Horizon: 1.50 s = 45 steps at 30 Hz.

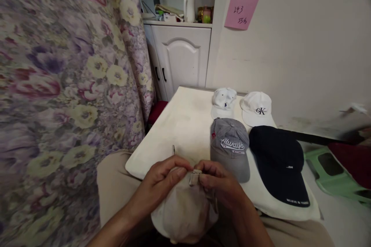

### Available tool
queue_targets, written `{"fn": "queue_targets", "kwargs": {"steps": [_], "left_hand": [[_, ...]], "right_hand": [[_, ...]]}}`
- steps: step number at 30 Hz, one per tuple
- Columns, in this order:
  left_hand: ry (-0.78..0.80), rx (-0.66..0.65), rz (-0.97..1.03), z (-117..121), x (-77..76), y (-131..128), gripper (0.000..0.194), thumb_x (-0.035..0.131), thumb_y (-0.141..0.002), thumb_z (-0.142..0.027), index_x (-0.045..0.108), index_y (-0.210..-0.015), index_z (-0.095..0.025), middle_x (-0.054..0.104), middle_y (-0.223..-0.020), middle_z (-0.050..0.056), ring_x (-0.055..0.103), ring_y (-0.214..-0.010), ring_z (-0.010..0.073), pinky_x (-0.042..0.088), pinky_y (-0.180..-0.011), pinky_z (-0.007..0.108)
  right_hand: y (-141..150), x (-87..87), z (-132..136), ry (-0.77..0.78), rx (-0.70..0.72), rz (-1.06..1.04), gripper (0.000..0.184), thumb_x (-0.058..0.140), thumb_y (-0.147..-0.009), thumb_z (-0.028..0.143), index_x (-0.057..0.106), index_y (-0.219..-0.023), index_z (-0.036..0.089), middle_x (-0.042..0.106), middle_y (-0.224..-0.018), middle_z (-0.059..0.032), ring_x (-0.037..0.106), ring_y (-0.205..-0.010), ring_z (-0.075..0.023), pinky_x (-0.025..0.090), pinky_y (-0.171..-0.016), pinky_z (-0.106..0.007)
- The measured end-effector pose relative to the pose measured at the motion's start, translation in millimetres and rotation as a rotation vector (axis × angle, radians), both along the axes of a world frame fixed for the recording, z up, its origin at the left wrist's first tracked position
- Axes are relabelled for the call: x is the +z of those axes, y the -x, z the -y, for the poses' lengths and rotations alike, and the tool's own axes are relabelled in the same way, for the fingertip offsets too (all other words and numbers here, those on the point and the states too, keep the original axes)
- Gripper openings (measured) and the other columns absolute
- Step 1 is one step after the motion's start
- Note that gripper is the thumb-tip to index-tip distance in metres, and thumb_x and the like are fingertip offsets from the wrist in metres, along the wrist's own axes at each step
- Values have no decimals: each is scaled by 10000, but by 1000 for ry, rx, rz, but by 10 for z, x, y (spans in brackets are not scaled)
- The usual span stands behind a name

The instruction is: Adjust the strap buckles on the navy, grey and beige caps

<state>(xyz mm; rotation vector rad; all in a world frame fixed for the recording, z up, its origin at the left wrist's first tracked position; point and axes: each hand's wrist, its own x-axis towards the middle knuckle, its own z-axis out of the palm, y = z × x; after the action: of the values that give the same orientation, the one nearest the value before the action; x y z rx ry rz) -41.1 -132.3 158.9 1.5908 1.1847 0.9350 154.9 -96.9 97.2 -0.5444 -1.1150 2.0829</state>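
Observation:
A beige baseball cap point(185, 210) with stains on its crown rests over my lap at the table's near edge. Fingers of my left hand point(166, 177) pinch the cap's edge beside its back strap. On the other side, my right hand point(217, 179) grips the strap near its buckle point(194, 177). Just beyond my left hand a thin, dark upright object point(173, 149) shows; its kind is unclear. A grey cap point(230, 164) with "Always" lettering lies on the table close to my right hand.
On the cream-covered table point(176, 119) lie a navy cap point(276, 162), a white cap with a small logo point(224, 102) and a white CK cap point(257, 108). A floral curtain point(72, 85) hangs at left. A green stool point(324, 170) stands right; a white cabinet point(182, 54) stands behind.

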Motion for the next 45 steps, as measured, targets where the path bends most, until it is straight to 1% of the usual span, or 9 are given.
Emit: {"fn": "queue_targets", "kwargs": {"steps": [2,5,13,17,22,26,31,39,45], "left_hand": [[-65,-59,-44,-14,-7,7,179,646,-898,-378,712,-1013,-257,711,-940,-4,639,-870,180,471,-781,256],[-191,-91,-150,-20,-28,9,409,806,-761,-364,682,-1147,-305,710,-1038,-1,634,-941,208,470,-814,277],[-490,-68,-303,-65,-97,-72,343,697,-856,-211,644,-1189,-275,611,-808,-5,600,-713,149,449,-608,229],[-478,-18,-332,-83,-58,-109,310,708,-827,-175,656,-1122,-253,659,-809,-8,626,-705,144,464,-603,223],[-437,33,-362,-91,-32,-115,270,701,-807,-151,661,-1060,-235,737,-913,6,690,-818,178,515,-708,260],[-396,41,-364,-101,-46,-80,262,703,-819,-184,659,-1069,-250,752,-957,-2,699,-864,186,522,-762,274],[-327,46,-350,-122,-56,-47,231,700,-847,-235,657,-1071,-263,748,-987,-18,695,-893,180,517,-785,264],[-288,46,-335,-193,-12,-24,241,740,-827,-254,666,-1056,-251,748,-982,-20,698,-903,182,525,-795,268],[-416,34,-382,-272,2,37,232,738,-829,-215,669,-1050,-235,752,-946,-15,705,-858,175,529,-760,274]], "right_hand": [[-22,-9,-20,19,-17,-21,295,810,-695,401,668,-780,157,526,-622,40,377,-522,-78,254,-513,-220],[-64,-17,-42,43,-19,-46,268,803,-697,376,676,-782,156,541,-630,32,380,-523,-82,251,-502,-218],[-117,-9,-91,53,3,-32,325,808,-700,432,647,-770,159,524,-625,38,378,-523,-82,265,-507,-219],[-147,35,-135,-72,-22,83,306,779,-755,432,669,-870,171,589,-724,13,473,-604,-108,348,-572,-232],[-185,159,-174,-410,-216,256,234,754,-791,308,680,-999,232,631,-940,-29,574,-867,-185,435,-762,-301],[-196,289,-196,-572,-189,362,166,731,-814,244,685,-974,243,636,-957,-30,587,-887,-195,445,-794,-329],[-174,403,-238,-656,-173,476,187,738,-803,181,677,-967,246,649,-952,-15,593,-882,-186,443,-801,-330],[-140,481,-291,-658,-195,530,252,711,-758,69,651,-938,235,648,-933,5,602,-873,-171,455,-787,-304],[-73,520,-352,-650,-183,535,209,699,-769,76,650,-899,232,640,-944,4,590,-849,-158,458,-781,-293]]}}
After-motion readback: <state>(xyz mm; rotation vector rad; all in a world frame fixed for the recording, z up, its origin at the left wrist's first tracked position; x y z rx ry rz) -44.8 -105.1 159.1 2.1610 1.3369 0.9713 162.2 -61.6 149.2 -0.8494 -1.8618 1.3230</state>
